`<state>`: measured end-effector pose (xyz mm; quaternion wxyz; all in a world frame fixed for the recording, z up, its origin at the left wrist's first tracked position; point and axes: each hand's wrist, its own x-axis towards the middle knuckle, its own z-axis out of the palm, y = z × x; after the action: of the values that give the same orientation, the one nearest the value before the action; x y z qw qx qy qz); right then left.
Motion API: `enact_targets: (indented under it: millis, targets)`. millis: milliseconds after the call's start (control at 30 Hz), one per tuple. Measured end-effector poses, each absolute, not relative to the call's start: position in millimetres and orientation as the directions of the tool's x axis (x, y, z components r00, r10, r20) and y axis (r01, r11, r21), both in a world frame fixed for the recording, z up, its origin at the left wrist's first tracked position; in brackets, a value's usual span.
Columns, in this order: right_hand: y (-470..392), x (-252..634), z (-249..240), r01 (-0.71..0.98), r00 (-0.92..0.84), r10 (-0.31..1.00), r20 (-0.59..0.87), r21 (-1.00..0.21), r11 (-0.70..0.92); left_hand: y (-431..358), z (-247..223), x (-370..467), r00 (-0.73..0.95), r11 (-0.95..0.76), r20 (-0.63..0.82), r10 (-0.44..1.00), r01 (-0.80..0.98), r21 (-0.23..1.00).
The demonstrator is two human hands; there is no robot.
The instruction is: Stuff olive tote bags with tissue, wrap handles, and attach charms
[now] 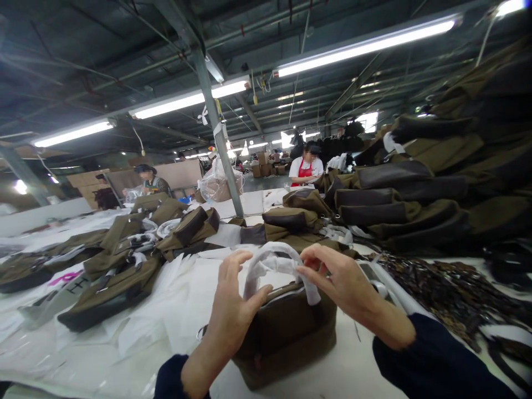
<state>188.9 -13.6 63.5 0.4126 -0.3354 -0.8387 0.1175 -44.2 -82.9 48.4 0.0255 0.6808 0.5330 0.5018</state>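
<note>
A small, boxy bag (297,335) stood upright on the white bench (366,374), close to the near edge and about midway along it. Its cloth was a dark olive brown, plain across the front, with softly rounded lower corners. A pale metal zip (280,295) ran along the top, catching the light. Above it rose an arched handle (274,247), covered in thin, whitish, wrinkled wrapping whose right end hung over the bag's upper front. A small metal ring (202,332) showed at the left side.

The left hand (235,296) was wide, its fingers and thumb spread at the left of the handle, the thumb tip just above the zip. The right hand (343,277) was narrow, thumb and fingertips at the handle's right side; I cannot tell whether they gripped the wrapping.

White sheets (174,305) lay left of the bag, and a similar brown bag (114,288) rested beyond them. Dark straps (449,288) were heaped toward the bench's right edge.
</note>
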Motion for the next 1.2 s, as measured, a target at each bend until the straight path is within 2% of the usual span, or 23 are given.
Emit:
enact_targets:
  millis: [100, 233, 333, 500, 600, 667, 733, 800, 867, 933, 1000, 1067, 1133, 1200]
  targets:
    - [-15, 185, 54, 0.422, -0.436, 0.609, 0.662, -0.448, 0.788, -83, 35, -47, -0.083, -0.415, 0.73, 0.678, 0.776, 0.474]
    - [-12, 181, 47, 0.475, -0.428, 0.579, 0.694, -0.372, 0.797, -80, 37, -49, -0.105, -0.394, 0.681, 0.725, 0.748, 0.535]
    - [-8, 180, 49, 0.467, -0.467, 0.55, 0.692, -0.335, 0.818, -78, 45, -48, -0.054, -0.426, 0.677, 0.734, 0.739, 0.521]
    - [-1, 175, 48, 0.467, -0.436, 0.609, 0.662, -0.413, 0.782, -75, 46, -46, -0.115, -0.379, 0.616, 0.78, 0.696, 0.61]
    - [0, 176, 48, 0.39, -0.457, 0.595, 0.661, -0.453, 0.802, -74, 45, -45, -0.063, -0.384, 0.599, 0.798, 0.713, 0.587]
    - [2, 181, 53, 0.335, -0.499, 0.624, 0.601, -0.531, 0.778, -74, 51, -45, -0.001, -0.407, 0.578, 0.816, 0.709, 0.576]
    - [6, 188, 61, 0.29, -0.579, 0.689, 0.436, -0.68, 0.674, -75, 60, -47, 0.059, -0.402, 0.494, 0.868, 0.669, 0.626]
    - [12, 195, 69, 0.239, -0.689, 0.69, 0.222, -0.829, 0.505, -75, 71, -51, 0.151, -0.36, 0.338, 0.929, 0.581, 0.73]
    - [19, 200, 75, 0.182, -0.803, 0.593, 0.059, -0.923, 0.339, -75, 77, -58, 0.248, -0.255, 0.156, 0.956, 0.444, 0.859]
    - [28, 203, 76, 0.143, -0.876, 0.481, -0.025, -0.967, 0.211, -74, 76, -67, 0.319, -0.094, 0.004, 0.948, 0.267, 0.959]
    - [35, 205, 73, 0.116, -0.911, 0.409, -0.051, -0.984, 0.138, -72, 68, -75, 0.382, 0.047, -0.078, 0.921, 0.089, 0.995]
    - [40, 206, 65, 0.068, -0.91, 0.415, -0.004, -0.988, 0.14, -71, 56, -83, 0.444, 0.114, -0.086, 0.892, -0.038, 0.993]
    - [43, 209, 55, 0.011, -0.883, 0.462, 0.079, -0.982, 0.189, -71, 45, -89, 0.482, 0.138, -0.088, 0.872, -0.069, 0.988]
    - [42, 212, 46, -0.016, -0.842, 0.523, 0.13, -0.976, 0.217, -75, 39, -92, 0.493, 0.145, -0.114, 0.862, -0.026, 0.989]
